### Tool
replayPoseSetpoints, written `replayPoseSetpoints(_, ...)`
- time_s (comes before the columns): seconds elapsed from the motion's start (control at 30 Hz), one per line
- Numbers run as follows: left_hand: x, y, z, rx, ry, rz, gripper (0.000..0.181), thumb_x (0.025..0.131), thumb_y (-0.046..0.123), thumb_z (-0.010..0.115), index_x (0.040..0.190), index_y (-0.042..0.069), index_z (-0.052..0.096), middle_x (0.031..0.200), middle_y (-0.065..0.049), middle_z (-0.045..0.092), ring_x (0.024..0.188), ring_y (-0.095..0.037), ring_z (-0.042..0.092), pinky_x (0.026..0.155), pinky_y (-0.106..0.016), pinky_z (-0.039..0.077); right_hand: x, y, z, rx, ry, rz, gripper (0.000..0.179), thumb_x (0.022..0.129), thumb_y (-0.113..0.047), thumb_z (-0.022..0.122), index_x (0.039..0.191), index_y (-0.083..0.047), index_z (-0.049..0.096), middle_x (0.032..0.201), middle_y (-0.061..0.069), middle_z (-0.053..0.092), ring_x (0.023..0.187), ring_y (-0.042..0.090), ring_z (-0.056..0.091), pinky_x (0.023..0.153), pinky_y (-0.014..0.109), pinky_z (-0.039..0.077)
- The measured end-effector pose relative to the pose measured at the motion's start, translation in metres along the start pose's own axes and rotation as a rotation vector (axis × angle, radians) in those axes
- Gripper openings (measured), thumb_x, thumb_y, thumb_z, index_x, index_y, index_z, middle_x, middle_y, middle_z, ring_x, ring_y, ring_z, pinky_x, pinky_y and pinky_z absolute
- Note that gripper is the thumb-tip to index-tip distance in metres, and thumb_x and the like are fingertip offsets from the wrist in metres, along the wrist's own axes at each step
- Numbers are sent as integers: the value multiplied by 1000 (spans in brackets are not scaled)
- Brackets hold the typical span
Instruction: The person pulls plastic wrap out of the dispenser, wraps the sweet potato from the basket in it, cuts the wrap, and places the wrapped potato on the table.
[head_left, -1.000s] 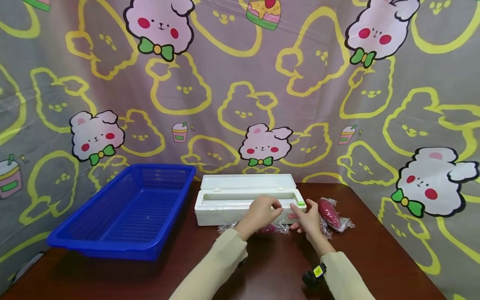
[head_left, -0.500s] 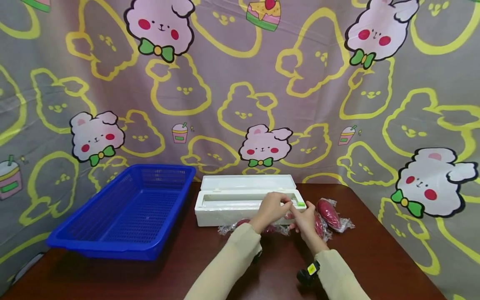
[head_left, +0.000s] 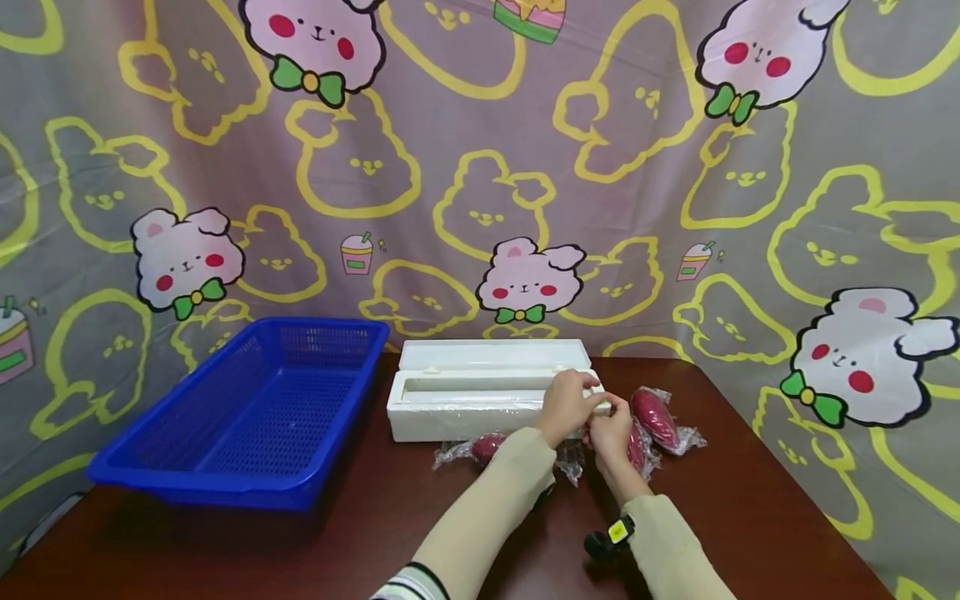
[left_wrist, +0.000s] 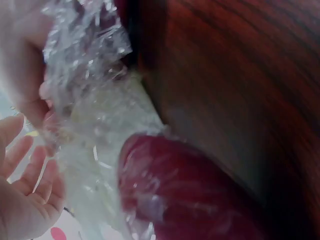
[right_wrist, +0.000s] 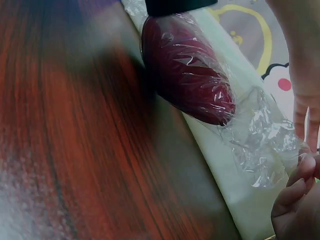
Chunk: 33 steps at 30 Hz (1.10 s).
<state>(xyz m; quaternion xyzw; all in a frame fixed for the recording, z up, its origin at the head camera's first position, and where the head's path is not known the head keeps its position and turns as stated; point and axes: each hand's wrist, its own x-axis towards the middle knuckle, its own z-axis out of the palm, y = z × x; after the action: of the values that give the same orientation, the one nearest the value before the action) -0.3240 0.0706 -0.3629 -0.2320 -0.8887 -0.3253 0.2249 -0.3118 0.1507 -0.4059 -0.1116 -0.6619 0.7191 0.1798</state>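
A white lidded box (head_left: 465, 419) stands on the table with its lid raised and a long slot along its top. In front of it lies a dark red, oval, tapered item (right_wrist: 187, 70) wrapped in clear cling film (right_wrist: 260, 145). My right hand (head_left: 611, 429) is at the box's right end, its fingers pinching the film's loose tail. My left hand (head_left: 566, 408) reaches over the box front, fingertips close to the right hand's. In the left wrist view, my left hand (left_wrist: 27, 195) shows several loosely spread fingers. A small green piece (head_left: 603, 402) shows between both hands.
Two more film-wrapped red items, a farther one (head_left: 655, 417) and a nearer one (head_left: 635, 450), lie right of my right hand. A blue slotted plastic basket (head_left: 315, 467) stands on the left of the brown table (head_left: 750, 500). A patterned curtain (head_left: 420, 208) hangs behind.
My left hand has moved right along the box to its right end, close against my right hand. The film tail under the hands has shifted. The view tips slightly downward.
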Motion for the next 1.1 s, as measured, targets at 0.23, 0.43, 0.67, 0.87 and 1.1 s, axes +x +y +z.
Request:
replayPoseSetpoints(0.23, -5, -5, 10, 79, 16, -72, 24, 75, 25, 72, 93, 9, 71, 86, -1, 66, 80, -16, 60, 65, -22, 45, -2, 8, 0, -9, -12, 12, 40, 75, 10, 47, 114, 5, 38, 67, 5, 42, 30, 3, 37, 29, 15, 29)
replayPoseSetpoints(0.43, -4, -16, 9, 147, 17, 35, 9, 75, 24, 71, 76, 16, 74, 73, 8, 65, 69, -13, 56, 59, -21, 41, -2, 8, 1, -38, -84, 17, 45, 78, 7, 50, 121, 3, 41, 60, 1, 47, 33, 3, 40, 32, 16, 32)
replayPoseSetpoints(0.67, 8, -25, 2, 135, -104, 89, 9, 76, 27, 68, 77, 19, 73, 75, 10, 65, 70, -9, 58, 57, -18, 41, 5, 3, -6, -80, -186, 23, 48, 79, 6, 51, 125, 0, 42, 52, -2, 48, 36, 1, 42, 32, 15, 32)
replayPoseSetpoints(0.87, 16, -29, -4, 164, -181, 101, 13, 79, 29, 66, 81, 19, 73, 78, 8, 66, 74, -7, 59, 62, -18, 43, 14, -1, -13, -197, -227, -26, 32, 80, -1, 61, 110, 1, 48, 48, -1, 48, 33, 3, 40, 32, 16, 32)
replayPoseSetpoints(1.1, 5, -35, -10, 284, -201, 185, 14, 80, 32, 64, 82, 20, 72, 79, 12, 65, 76, -6, 59, 67, -19, 44, 12, -1, -16, -272, -215, -21, 25, 80, -3, 63, 101, 0, 50, 45, 0, 46, 31, 5, 38, 31, 18, 31)
